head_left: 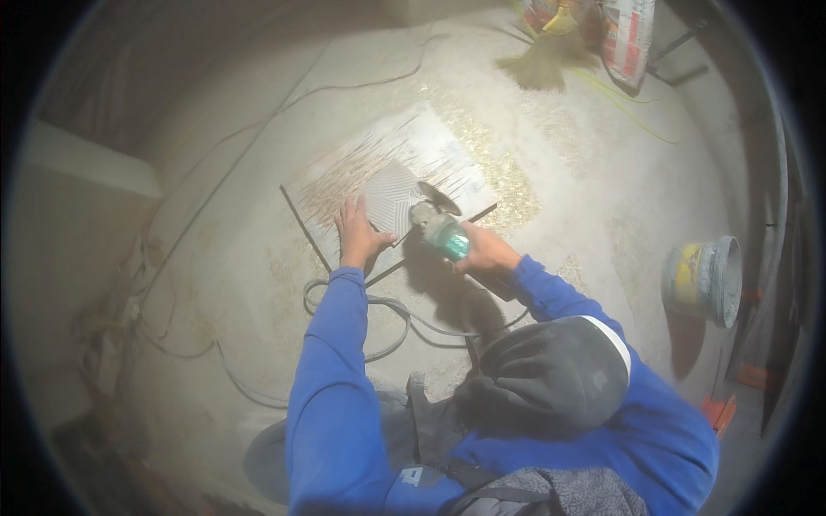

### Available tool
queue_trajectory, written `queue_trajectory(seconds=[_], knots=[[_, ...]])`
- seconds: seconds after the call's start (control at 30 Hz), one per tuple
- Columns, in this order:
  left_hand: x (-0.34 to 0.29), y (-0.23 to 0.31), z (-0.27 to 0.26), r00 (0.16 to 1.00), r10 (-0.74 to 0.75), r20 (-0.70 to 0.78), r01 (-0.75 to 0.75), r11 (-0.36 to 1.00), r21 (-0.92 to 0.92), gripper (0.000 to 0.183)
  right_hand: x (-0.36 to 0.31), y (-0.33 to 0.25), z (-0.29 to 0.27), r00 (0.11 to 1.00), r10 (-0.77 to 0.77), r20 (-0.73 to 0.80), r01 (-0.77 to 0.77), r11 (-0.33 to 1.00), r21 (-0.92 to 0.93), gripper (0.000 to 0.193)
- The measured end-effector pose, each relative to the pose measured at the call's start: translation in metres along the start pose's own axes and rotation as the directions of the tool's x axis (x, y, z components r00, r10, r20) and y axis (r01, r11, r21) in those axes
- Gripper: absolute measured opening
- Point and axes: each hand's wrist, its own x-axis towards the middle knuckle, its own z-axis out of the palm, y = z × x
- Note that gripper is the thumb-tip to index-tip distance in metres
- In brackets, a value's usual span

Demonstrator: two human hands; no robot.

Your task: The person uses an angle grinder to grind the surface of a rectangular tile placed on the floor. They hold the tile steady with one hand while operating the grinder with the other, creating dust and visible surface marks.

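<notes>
My left hand (359,234) lies with its fingers spread on a ridged grey tile piece (389,191), pressing it against a worn square board (439,142) scored with many brown cuts. Gripped in my right hand (490,250) is an angle grinder (446,236) with a green body and grey head. Its thin cutting disc (440,199) stands at the right side of the tile piece. Whether the disc touches the tile, I cannot tell. Both of my arms are in blue sleeves.
A grey cable (391,303) loops on the floor just below the board. Another long cord (232,176) runs along the left. At the right stands a yellow and grey bucket (701,279). A straw broom (551,60) and a printed sack (628,39) are at the far right.
</notes>
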Motion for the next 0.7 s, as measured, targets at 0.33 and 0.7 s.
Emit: queue_trajectory(seconds=[0.33,0.7], knots=[[-0.012,0.010,0.000,0.996,-0.056,-0.069,0.064,0.991,0.115,0.115,-0.044,0.035,-0.016,0.987,0.086,-0.134,-0.063,0.984,0.168,0.077],[-0.054,0.036,0.023,0.924,-0.293,-0.245,0.335,0.930,0.153,0.088,-0.010,0.006,-0.028,1.000,-0.022,0.005,0.022,0.997,-0.080,0.063]])
